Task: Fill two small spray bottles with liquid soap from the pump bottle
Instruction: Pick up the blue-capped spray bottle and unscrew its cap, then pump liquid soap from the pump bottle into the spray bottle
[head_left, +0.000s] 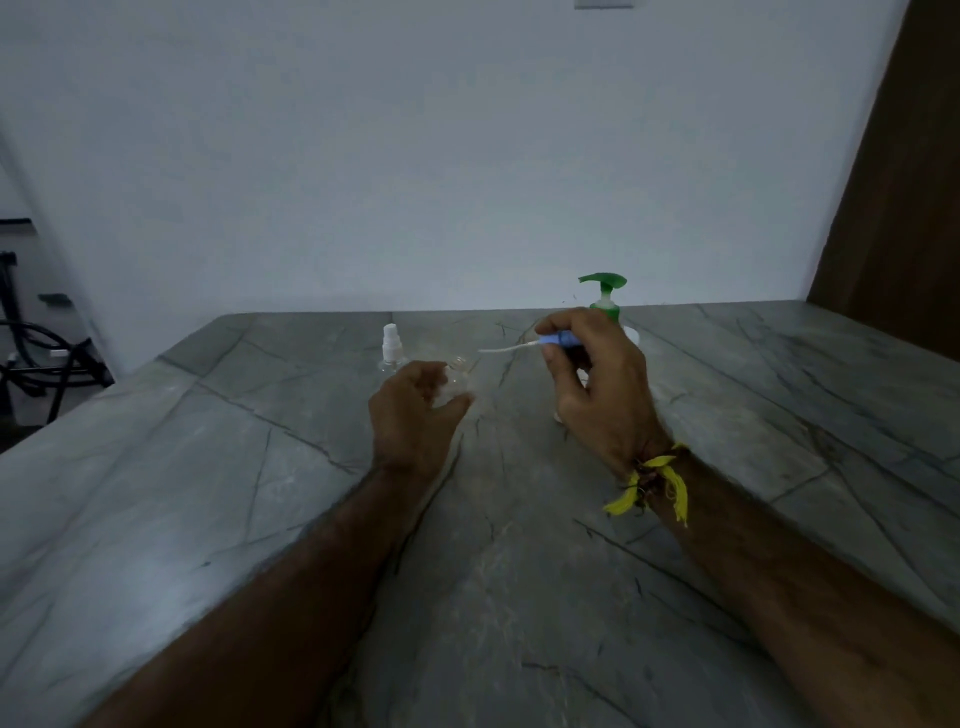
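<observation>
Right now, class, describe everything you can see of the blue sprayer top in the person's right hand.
The sprayer top is a small blue plastic cap with a thin white tube sticking out leftward, nearly level. The right hand pinches it above the table, fingers hiding much of it. The tube's tip hangs free near the clear bottle in the left hand.

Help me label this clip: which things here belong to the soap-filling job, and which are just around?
In the job:
- pump bottle, green top
- capped spray bottle
- clear open bottle, gripped by left hand
- blue sprayer cap with dip tube, pinched by right hand

Just around:
- black cables
- yellow wrist thread
</observation>
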